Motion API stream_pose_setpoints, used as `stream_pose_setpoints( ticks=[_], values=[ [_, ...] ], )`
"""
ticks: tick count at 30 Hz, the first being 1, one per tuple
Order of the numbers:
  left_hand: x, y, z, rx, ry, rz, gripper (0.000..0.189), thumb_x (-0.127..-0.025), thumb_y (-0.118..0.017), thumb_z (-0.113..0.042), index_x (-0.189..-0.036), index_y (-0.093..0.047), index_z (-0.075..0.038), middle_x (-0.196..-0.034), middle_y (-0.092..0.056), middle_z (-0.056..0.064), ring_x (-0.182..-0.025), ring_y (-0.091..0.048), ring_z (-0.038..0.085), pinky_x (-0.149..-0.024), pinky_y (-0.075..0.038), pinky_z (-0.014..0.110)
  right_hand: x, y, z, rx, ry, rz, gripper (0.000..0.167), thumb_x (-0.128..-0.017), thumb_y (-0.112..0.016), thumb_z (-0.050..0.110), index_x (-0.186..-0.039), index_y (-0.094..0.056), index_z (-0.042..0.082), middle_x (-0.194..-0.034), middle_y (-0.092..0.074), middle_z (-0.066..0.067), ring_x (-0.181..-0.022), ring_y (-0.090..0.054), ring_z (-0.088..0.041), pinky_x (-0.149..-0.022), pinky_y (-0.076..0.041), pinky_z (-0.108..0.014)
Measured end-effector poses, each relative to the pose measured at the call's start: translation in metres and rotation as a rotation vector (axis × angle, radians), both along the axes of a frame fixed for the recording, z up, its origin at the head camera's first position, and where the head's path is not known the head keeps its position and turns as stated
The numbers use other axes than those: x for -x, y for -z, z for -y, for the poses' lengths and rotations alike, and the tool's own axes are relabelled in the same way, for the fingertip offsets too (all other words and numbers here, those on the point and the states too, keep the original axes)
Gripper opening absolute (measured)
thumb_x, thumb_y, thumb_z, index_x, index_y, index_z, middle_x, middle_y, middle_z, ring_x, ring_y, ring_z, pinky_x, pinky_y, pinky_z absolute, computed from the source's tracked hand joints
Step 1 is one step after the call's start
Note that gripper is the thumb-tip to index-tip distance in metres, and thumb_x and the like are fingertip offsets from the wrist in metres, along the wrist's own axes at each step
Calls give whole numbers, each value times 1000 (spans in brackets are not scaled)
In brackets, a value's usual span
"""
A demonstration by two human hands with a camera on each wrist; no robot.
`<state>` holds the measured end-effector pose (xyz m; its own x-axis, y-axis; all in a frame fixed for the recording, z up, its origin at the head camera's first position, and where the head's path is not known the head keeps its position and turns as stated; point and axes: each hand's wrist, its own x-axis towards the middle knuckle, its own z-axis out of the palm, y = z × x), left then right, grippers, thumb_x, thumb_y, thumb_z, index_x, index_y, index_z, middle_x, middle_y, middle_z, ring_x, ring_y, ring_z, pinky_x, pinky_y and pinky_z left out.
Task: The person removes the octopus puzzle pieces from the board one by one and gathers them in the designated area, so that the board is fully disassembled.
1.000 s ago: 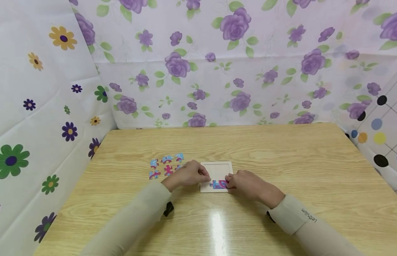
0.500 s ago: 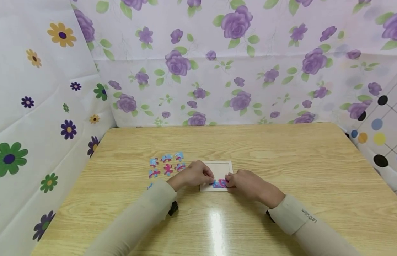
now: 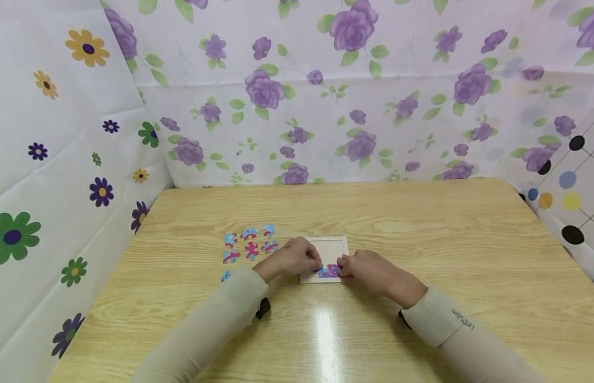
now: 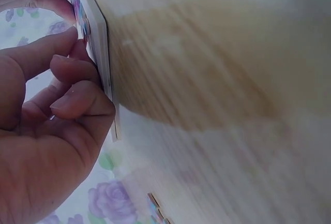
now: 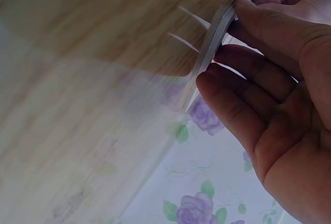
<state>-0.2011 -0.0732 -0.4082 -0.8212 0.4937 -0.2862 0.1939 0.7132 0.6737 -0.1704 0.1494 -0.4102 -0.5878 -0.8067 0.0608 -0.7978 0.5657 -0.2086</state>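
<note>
A small white puzzle frame [image 3: 345,246] lies on the wooden table, its lower right part filled by joined blue, pink and purple jigsaw pieces [image 3: 328,272]. My left hand [image 3: 297,257] reaches over the frame's left side. Its thumb and forefinger pinch the left end of the joined pieces; the fingertips hide part of that jigsaw piece. My right hand [image 3: 370,271] grips the frame's right edge, fingertips also against the rightmost piece. In the right wrist view, the thumb [image 5: 248,9] lies on the frame's side [image 5: 214,38], with other fingers curled near it.
Several loose jigsaw pieces [image 3: 251,249] lie in rows left of the frame. One more piece [image 3: 225,276] shows partly beside the left sleeve [image 3: 215,319]. Flowered cloths [image 3: 297,106] hang behind the table [image 3: 421,223] and along its sides.
My left hand has moved slightly right, its fingertips now closer to the joined pieces. The right hand keeps its place at the frame. The head view has tilted slightly.
</note>
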Motion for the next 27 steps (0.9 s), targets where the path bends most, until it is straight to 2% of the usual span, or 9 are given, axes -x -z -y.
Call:
stream_pose_setpoints(
  ticks=[2, 5, 8, 17, 27],
  values=[
    [0, -1, -1, 5, -1, 0, 13, -95, -70, -15, -84, -74, -10, -76, -65, -4, -70, -52, 10, -66, -43, 24, 0, 0, 0, 0, 2, -2, 9, -90, -74, 8, -81, -77, 9, -105, -73, -11, -84, -70, -18, -70, -54, -27],
    [1, -2, -2, 12, -1, 0, 13, -95, -70, -15, -84, -74, -10, -76, -65, -3, -70, -53, 11, -66, -44, 24, 0, -1, 0, 1, 3, 2, 13, -89, -74, 9, -77, -74, 10, -97, -72, -7, -75, -63, -9, -66, -51, -25],
    [1, -3, -2, 17, -1, 3, 14, -96, -69, -15, -83, -74, -10, -77, -66, -4, -71, -53, 11, -67, -44, 25, 0, -1, 1, 3, 9, 9, 16, -90, -74, 9, -74, -73, 11, -93, -71, -5, -72, -58, -6, -65, -49, -24],
    [1, -4, -3, 27, -14, 19, 15, -96, -69, -15, -82, -74, -10, -77, -66, -3, -72, -53, 12, -67, -44, 25, -1, -2, 0, -9, 27, 8, 13, -90, -72, 6, -79, -77, 11, -111, -72, -16, -86, -69, -18, -72, -55, -29],
    [1, -5, -4, 42, -19, 40, 15, -96, -68, -15, -83, -74, -10, -79, -67, -2, -72, -53, 12, -62, -43, 24, -2, -1, 1, -2, 25, 0, 16, -90, -72, 6, -75, -75, 11, -103, -73, -9, -74, -59, -6, -66, -49, -26]
  ],
)
